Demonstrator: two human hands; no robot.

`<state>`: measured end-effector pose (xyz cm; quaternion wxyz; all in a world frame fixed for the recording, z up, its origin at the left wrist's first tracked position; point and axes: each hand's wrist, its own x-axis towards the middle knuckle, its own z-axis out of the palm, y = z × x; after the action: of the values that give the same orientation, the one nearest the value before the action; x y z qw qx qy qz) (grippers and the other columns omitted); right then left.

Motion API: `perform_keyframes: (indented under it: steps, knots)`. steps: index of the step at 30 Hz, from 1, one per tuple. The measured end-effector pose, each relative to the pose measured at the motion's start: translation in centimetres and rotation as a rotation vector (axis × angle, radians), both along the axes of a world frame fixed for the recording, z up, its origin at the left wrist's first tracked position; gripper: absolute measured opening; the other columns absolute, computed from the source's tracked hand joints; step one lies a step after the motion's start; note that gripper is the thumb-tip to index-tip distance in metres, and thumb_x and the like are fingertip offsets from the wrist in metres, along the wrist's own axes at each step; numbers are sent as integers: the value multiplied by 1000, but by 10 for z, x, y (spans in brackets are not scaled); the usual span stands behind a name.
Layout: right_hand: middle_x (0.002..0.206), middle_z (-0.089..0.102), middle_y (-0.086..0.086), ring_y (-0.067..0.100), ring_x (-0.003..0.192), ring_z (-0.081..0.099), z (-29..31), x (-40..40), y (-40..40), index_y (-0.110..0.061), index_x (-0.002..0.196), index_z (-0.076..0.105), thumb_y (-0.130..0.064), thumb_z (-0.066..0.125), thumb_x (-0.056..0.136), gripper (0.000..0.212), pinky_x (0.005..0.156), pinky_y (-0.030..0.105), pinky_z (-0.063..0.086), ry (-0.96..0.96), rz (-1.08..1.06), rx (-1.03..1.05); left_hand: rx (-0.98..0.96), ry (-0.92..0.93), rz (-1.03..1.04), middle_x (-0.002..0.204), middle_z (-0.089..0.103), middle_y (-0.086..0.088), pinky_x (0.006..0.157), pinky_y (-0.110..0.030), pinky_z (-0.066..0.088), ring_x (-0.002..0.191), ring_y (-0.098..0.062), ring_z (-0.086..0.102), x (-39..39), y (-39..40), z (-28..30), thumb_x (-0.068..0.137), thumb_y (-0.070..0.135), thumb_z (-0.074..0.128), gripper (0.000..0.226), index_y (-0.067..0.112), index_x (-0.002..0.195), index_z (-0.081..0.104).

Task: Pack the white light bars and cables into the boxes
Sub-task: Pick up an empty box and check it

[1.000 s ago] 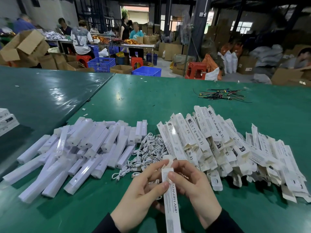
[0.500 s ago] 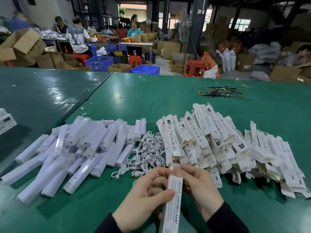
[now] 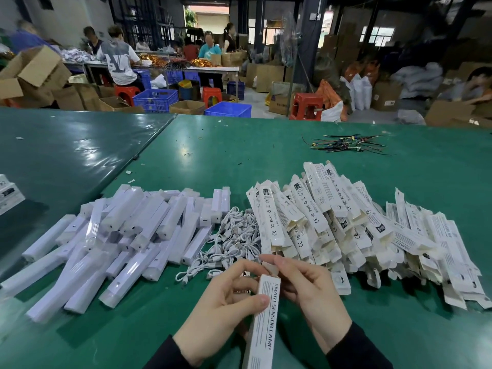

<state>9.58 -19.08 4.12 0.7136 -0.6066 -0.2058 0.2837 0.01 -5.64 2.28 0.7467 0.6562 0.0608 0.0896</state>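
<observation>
One long white box point(image 3: 262, 323), printed SMART SENSOR LAMP, is held above the near edge of the green table point(image 3: 266, 145). The left hand point(image 3: 221, 310) grips its side, thumb across the printed face; the right hand point(image 3: 308, 294) pinches the flap at its far end. Beyond lie white light bars point(image 3: 127, 235) at left, a heap of white cables point(image 3: 234, 241) centrally, and stacked flat boxes point(image 3: 346, 222) at right.

1. The green desk point(image 3: 266, 155) is evenly lit from overhead; soft shadows are cast toward the viewer.
2. Streaked glare is seen on the darker left desk point(image 3: 80, 155).
3. Background workers are blurred; daylight is blown out at the far doorway point(image 3: 210, 20).
4. Edges are bent by wide-angle distortion.
</observation>
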Motion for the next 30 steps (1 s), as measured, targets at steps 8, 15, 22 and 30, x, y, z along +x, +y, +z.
perform_keyframes:
  steps: [8,15,22,30]
  knots:
    - [94,76,16,37,95,70,-5,5,0,-17,91,80,-25,69,71,25,80,32,58,22,-5,-7,-32,0,-8,88,68,-13,61,-32,48,67,-24,61,0,0,-1,74,22,77,54,9,112,41]
    - [89,75,17,24,83,71,-5,4,0,-20,87,81,-8,63,89,22,74,28,58,21,9,-45,3,32,-17,91,69,-20,67,-35,48,75,-25,63,-2,0,-1,78,24,71,51,13,117,41]
    - [95,77,9,23,92,72,-9,2,1,-17,93,81,-9,61,94,21,79,27,55,-174,21,-17,12,1,42,81,66,-5,66,-37,42,70,-20,57,-4,0,1,83,16,65,41,14,118,44]
    - [109,72,-3,16,103,68,-19,-3,4,-27,100,76,-20,65,91,16,90,32,55,-359,-47,5,-165,6,46,102,71,-13,60,-28,51,80,-23,63,-1,-7,4,96,5,52,36,31,117,64]
